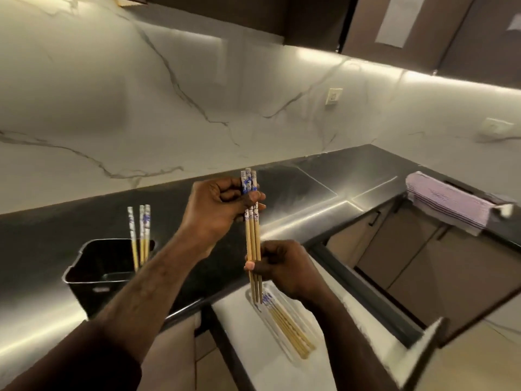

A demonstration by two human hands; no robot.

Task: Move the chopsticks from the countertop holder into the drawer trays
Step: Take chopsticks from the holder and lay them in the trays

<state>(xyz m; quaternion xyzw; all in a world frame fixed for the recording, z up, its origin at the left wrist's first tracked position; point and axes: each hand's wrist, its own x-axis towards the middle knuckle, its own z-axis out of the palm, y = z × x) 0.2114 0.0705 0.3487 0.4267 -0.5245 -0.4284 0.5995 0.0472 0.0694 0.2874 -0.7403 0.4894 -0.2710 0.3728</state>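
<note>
Chopsticks (pixel 252 238), three, upright above the drawer tray (pixel 293 309): left hand (pixel 217 207) clenches the patterned tops, right hand (pixel 282 266) pinches near the tips, likely squaring them for laying. More lie in the tray; three stand in the holder (pixel 98 266) left of it.

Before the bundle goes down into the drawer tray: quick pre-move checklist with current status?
1. Bundle held at both ends: ok. The left hand grips the patterned tops of the held chopsticks; the right hand pinches them near the tips.
2. Sticks aligned: ok, three side by side, upright.
3. Drawer open below the tips: ok.
4. Room in the tray: cannot tell; tray chopsticks already lie in it.
5. Tips clear of the tray chopsticks: cannot tell from this angle.
6. Holder emptied: not ok; three holder chopsticks stand in it.
</note>
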